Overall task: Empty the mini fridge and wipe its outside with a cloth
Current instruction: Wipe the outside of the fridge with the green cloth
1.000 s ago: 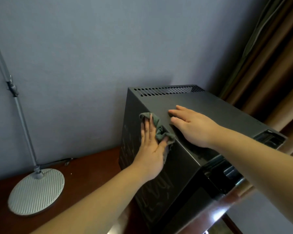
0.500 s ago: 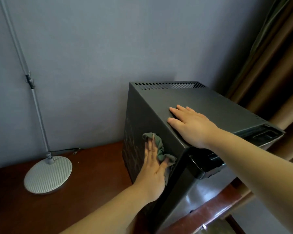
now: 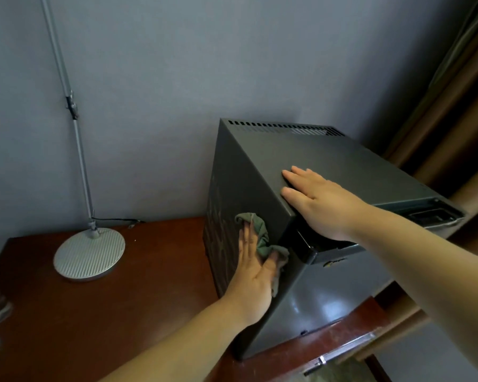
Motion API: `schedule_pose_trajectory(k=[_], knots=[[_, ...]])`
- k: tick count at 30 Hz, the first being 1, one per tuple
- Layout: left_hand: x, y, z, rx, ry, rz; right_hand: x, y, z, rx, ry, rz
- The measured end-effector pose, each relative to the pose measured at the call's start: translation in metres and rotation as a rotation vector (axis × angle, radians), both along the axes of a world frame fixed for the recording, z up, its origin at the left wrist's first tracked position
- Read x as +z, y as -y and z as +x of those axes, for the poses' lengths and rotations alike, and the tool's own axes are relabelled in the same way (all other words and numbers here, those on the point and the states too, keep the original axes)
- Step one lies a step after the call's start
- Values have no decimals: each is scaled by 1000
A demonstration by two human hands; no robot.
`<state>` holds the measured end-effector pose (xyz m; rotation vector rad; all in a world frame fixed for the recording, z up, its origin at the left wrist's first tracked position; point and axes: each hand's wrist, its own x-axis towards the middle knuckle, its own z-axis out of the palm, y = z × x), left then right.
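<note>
Mini fridge (image 3: 342,161) is seen standing on the wooden desk (image 3: 122,312), right of a round lamp base (image 3: 89,252). A green cloth (image 3: 260,232) is pressed against its left side by the left hand (image 3: 254,274) (fingers straight, nothing clenched). The right hand (image 3: 320,202) is laid flat on the top, fingers extended.

The mini fridge (image 3: 342,161) sits at the right end of the table (image 3: 135,299), back to the wall (image 3: 177,78), curtain (image 3: 453,133) to its right. The lamp base (image 3: 89,253) stands well to its left. The left hand (image 3: 255,274) presses the cloth (image 3: 261,230) flat on the fridge's left side, and the right hand (image 3: 320,205) lies flat on top near the front corner.
</note>
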<state>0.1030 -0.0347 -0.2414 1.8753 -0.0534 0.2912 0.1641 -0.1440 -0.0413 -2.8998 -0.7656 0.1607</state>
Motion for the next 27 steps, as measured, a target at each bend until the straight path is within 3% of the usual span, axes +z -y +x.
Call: schedule_pose_trajectory(k=[3, 10, 27], knots=[[26, 6, -7, -9, 2, -112, -1, 5, 1, 16, -9, 40], [79, -10, 13, -7, 199, -65, 10, 10, 4, 34, -16, 55], [124, -98, 128, 5, 25, 50, 18, -37, 53, -64, 75, 5]])
